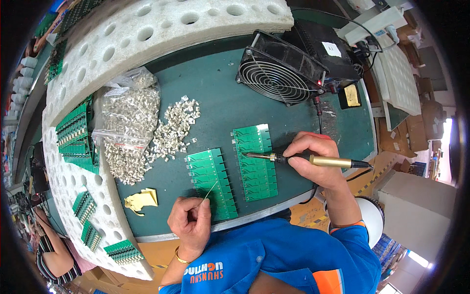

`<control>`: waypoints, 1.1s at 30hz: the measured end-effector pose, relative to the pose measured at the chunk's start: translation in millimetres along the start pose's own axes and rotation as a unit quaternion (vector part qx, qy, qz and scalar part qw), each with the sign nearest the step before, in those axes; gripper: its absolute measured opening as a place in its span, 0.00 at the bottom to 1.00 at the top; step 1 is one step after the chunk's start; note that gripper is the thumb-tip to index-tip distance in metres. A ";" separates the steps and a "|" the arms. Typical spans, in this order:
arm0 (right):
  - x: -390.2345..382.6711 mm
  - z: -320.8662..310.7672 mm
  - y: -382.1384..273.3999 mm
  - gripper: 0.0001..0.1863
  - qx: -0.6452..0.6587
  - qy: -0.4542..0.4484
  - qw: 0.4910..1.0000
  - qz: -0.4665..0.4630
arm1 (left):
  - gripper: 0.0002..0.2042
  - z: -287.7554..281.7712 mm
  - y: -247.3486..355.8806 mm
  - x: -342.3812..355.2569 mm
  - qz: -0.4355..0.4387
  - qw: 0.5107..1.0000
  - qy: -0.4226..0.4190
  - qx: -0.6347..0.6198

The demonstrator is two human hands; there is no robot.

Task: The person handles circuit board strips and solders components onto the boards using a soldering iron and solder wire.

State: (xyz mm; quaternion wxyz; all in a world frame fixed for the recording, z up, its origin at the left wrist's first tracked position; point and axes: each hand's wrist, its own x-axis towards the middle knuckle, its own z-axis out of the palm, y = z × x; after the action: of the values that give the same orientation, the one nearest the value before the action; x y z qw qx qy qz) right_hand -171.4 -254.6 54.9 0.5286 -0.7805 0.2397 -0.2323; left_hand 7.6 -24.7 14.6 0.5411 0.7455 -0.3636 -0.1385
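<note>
Two green circuit board panels lie side by side on the dark green bench mat. My right hand [313,157] is closed round a soldering iron [333,161] with a gold handle; its tip reaches over the left edge of the right panel [259,176]. Whether the tip touches the board, I cannot tell. Pinched between the fingers of my left hand [191,223] is a thin solder wire [210,190], its free end over the left panel [210,169]. Small pins stick out along the left edges of both panels.
A plastic bag [128,105] of small white connectors lies left, beside a loose pile of connectors [177,122]. A black fan [279,73] stands at the back. White foam [105,196] borders the bench with several board strips. A yellow sponge [351,96] sits far right.
</note>
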 end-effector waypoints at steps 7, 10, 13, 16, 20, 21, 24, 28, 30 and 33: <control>-3.1 -3.3 0.3 0.05 0.003 0.008 1.000 -0.008 | 0.08 -0.9 -1.7 -1.8 -0.007 1.000 -0.001 0.001; -5.5 -3.9 0.4 0.05 0.010 0.018 1.000 -0.009 | 0.08 -1.0 -1.2 -1.7 0.001 1.000 0.000 0.006; -8.4 -3.0 2.5 0.05 0.014 0.031 0.999 -0.015 | 0.08 -0.9 3.3 0.4 -0.006 1.000 -0.007 0.016; -11.7 -2.0 5.2 0.06 0.023 0.043 0.998 -0.024 | 0.07 -0.5 10.9 4.6 0.004 0.999 -0.017 0.031; -14.6 0.4 7.6 0.06 0.036 0.056 0.997 -0.038 | 0.06 13.1 30.6 22.3 0.022 0.996 -0.057 0.064; -15.6 0.7 8.0 0.06 0.039 0.056 0.997 -0.039 | 0.06 17.3 33.2 25.5 0.014 0.996 -0.067 0.063; -19.3 2.8 9.3 0.06 0.023 0.057 0.997 -0.052 | 0.07 25.4 36.1 31.8 0.013 0.995 -0.071 0.075; -20.8 5.9 13.0 0.07 0.026 0.073 0.994 -0.082 | 0.05 32.2 38.6 38.3 0.006 0.992 -0.083 0.098; -21.2 6.5 13.8 0.07 0.027 0.069 0.994 -0.079 | 0.05 35.5 40.1 40.1 0.006 0.991 -0.087 0.105; -18.9 7.3 15.4 0.08 0.029 0.066 0.993 -0.093 | 0.05 38.6 38.7 41.4 0.009 0.989 -0.094 0.110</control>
State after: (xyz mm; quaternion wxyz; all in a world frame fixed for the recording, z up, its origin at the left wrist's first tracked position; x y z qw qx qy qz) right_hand -183.6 -242.6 36.0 0.5102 -0.7667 0.1931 -0.3384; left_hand -1.8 -86.4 43.0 0.4205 0.7808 -0.4326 -0.1625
